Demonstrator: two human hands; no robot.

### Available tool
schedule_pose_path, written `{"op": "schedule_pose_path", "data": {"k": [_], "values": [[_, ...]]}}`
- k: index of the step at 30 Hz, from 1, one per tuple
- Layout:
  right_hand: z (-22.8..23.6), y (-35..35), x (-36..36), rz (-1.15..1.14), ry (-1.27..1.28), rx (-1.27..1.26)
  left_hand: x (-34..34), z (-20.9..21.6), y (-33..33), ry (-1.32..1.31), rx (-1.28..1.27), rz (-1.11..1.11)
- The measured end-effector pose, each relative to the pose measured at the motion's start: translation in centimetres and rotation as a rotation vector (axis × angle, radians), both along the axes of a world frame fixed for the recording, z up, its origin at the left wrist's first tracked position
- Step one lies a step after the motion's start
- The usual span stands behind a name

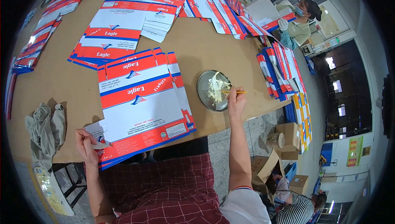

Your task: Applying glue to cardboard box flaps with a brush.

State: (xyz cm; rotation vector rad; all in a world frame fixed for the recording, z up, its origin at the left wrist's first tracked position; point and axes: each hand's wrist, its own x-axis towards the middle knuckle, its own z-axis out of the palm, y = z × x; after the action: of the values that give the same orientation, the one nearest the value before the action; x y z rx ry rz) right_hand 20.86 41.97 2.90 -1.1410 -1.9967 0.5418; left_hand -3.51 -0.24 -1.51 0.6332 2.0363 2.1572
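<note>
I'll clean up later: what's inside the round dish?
A pale, smeared substance lies in the round dish; the right hand holds a yellow stick over it. What's beneath the smears is hidden.

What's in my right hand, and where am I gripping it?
Your right hand pinches a thin yellow stick partway along, with some showing on either side.

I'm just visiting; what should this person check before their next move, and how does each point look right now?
1. Right hand gripping the thin yellow stick: ok.
2. Stick's far end at the pale paste in the round dish: ok.
3. Left hand at the near left corner of the top carton sheet: ok; whether it pinches a flap, cannot tell.
4. Paste already on that sheet: cannot tell.
5. Layers beneath squared up: not ok, some edges peek out.
6. Grey cloth apart from the sheet: ok.
</note>
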Motion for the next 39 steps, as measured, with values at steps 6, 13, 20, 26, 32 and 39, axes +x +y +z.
{"op": "schedule_pose_path", "data": {"k": [6,13,20,26,32,39], "values": [[-0.5,-1.8,0.2,0.083,0.055,-0.064,-0.3,-0.1,0.1,0.062,-0.044,0.016],[3.9,-7.5,-1.8,0.103,0.847,-0.675,-0.1,0.2,-1.6,0.021,-0.054,0.058],[5.0,-16.9,-8.3,0.451,0.856,-1.293,0.0,0.6,0.3,0.08,-0.192,0.075],[1.9,-26.9,-13.3,0.764,0.591,-1.188,0.6,1.0,0.3,0.029,-0.106,0.02],[1.0,-28.2,-13.7,0.873,0.414,-1.006,0.2,1.7,-0.1,0.14,-0.177,0.015],[1.9,-27.2,-12.8,0.899,0.254,-1.004,0.0,1.8,-0.1,0.171,-0.193,0.019]]}}
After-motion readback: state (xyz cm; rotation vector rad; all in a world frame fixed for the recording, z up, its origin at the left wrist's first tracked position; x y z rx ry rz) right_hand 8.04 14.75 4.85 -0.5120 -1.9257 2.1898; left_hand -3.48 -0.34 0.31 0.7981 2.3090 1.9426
